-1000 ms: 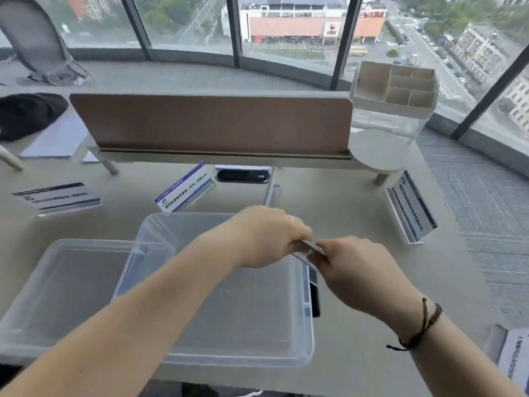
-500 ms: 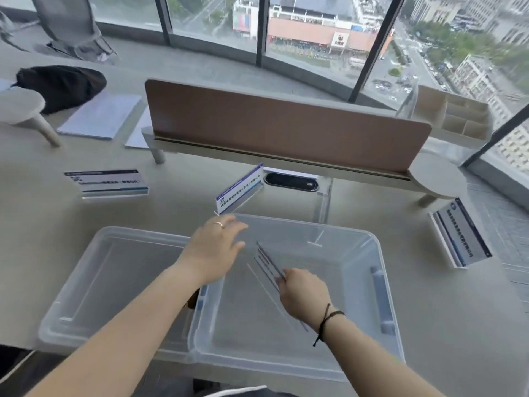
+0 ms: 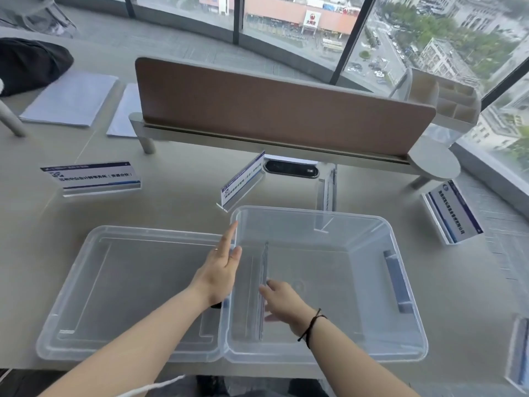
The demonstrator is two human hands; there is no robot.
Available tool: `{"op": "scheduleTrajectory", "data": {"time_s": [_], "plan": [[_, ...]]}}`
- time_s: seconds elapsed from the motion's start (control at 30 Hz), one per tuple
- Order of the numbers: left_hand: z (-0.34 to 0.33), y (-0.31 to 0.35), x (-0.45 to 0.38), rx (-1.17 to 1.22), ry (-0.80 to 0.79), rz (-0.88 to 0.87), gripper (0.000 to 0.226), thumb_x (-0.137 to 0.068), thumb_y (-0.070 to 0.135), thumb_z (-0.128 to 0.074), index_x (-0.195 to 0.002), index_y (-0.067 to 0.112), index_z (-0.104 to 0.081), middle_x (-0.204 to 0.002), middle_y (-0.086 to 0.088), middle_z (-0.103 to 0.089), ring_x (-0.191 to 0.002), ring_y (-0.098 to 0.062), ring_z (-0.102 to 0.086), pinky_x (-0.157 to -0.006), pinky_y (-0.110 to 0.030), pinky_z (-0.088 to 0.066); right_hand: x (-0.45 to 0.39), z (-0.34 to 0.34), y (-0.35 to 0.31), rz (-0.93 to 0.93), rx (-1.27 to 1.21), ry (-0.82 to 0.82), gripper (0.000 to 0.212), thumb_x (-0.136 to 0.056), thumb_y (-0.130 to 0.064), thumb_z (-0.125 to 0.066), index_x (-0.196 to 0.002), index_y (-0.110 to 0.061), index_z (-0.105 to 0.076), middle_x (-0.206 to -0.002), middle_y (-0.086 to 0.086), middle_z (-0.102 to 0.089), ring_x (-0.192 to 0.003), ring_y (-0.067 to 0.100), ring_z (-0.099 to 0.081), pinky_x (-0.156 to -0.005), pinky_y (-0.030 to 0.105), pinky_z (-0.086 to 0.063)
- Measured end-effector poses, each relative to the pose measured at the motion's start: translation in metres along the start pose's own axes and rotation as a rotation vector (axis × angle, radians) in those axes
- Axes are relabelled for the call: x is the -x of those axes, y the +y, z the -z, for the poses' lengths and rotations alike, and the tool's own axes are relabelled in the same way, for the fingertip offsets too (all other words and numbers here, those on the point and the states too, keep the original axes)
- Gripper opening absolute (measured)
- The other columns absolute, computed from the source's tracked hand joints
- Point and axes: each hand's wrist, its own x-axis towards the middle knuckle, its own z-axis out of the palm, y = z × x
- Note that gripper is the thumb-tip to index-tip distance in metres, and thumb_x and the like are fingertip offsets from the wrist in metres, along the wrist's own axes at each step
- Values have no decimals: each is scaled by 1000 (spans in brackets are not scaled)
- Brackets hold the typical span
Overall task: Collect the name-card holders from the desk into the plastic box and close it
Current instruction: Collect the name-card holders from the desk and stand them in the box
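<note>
A clear plastic box (image 3: 396,226) stands open on the desk in front of me, with its clear lid (image 3: 114,282) lying flat to its left. One name-card holder (image 3: 264,259) lies on the box floor near the left wall. Inside the box, my right hand (image 3: 283,303) has its fingers spread and its fingertips at that holder. My left hand (image 3: 221,269) hovers open over the box's left rim. More holders stand on the desk: one at the left (image 3: 91,176), one behind the box (image 3: 243,179), one at the right (image 3: 455,213).
A brown desk divider (image 3: 280,110) on a raised shelf runs across the back. A further clear holder (image 3: 326,190) stands just behind the box, and another (image 3: 519,351) sits at the right edge. Papers (image 3: 68,98) and a dark bag (image 3: 28,61) lie far left.
Both hands held a holder above the box's right rim. My right hand carried it down into the box and laid it near the left wall; my left hand let go and opened.
</note>
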Motion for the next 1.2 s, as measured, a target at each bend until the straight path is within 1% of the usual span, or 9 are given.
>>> {"op": "scheduleTrajectory", "data": {"time_s": [0.17, 0.3, 0.37, 0.43, 0.73, 0.83, 1.0, 1.07, 1.2], "plan": [[1, -2, -1, -2, -33, -37, 53, -104, 41, -28, -139, 70, 0, -152, -6, -36, -147, -14, -18, -117, -44, -18, -4, -11, -11, -10, -65, -21, 53, -99, -31, -43, -148, -13, -32, -114, -1, -56, -82, 17, -59, -78, 33, -58], [3, 0, -2, -7, -40, -35, 52, -104, 42, -27, -138, 71, 0, -158, -7, -28, -147, -16, -17, -117, -46, -18, -8, -24, -22, 38, -54, -30, 23, -98, -25, -44, -114, -16, -57, -72, -1, -52, -59, 13, -51, -58, 28, -52], [2, -1, -1, -1, -38, -36, 51, -104, 43, -26, -137, 72, 0, -158, -2, -27, -147, -17, -18, -117, -47, -19, -12, -28, -24, 37, -32, 17, 24, -97, -20, -44, -75, -28, -41, -53, -10, -46, -45, 9, -44, -53, 28, -45], [2, 0, -1, -3, -41, -49, 51, -104, 43, -26, -137, 72, 0, -156, 5, -28, -147, -17, -19, -116, -44, -19, -14, -29, -23, 23, -5, 35, 33, -97, -21, -44, -69, -32, -30, -46, -14, -44, -41, 6, -43, -51, 24, -46], [3, 1, 1, -29, -49, -39, 49, -103, 47, -23, -137, 72, 2, -156, -2, -32, -145, -14, -23, -115, -46, -23, -13, -26, -16, 57, -36, 7, 10, -98, -28, -45, -98, -24, -54, -75, -14, -44, -57, 11, -52, -67, 29, -54], [3, 1, 2, -56, -56, -37, 49, -103, 45, -22, -137, 71, 3, -157, 1, -31, -145, -14, -23, -114, -44, -23, -12, -26, -15, 14, -69, -9, 45, -99, -33, -45, -141, -20, -42, -87, -1, -54, -71, 13, -58, -72, 29, -57], [4, 4, 2, -224, -22, -54, 52, -103, 44, -22, -143, 61, 5, -160, 0, -25, -146, -20, -17, -114, -49, -24, -6, -34, -11, 99, 69, 100, 53, -96, -47, -43, -143, -22, -41, -114, -4, -63, -95, 18, -63, -90, 37, -53], [7, 6, 1, -393, 12, -62, 54, -102, 46, -22, -149, 50, 4, -162, -6, -17, -149, -21, -2, -117, -49, -18, 0, -32, -10, 112, 92, 135, 55, -94, -53, -42, -135, -17, -51, -132, 0, -59, -116, 23, -57, -96, 33, -44], [4, 21, 5, -589, 83, -152, 61, -95, 59, -17, -151, 36, -15, -164, -8, 2, -149, -21, 9, -120, -48, -6, 17, -3, -7, 154, 45, 220, 60, -80, -73, -42, -78, -17, -62, -75, -5, -57, -81, 27, -59, -76, 37, -47]]}}
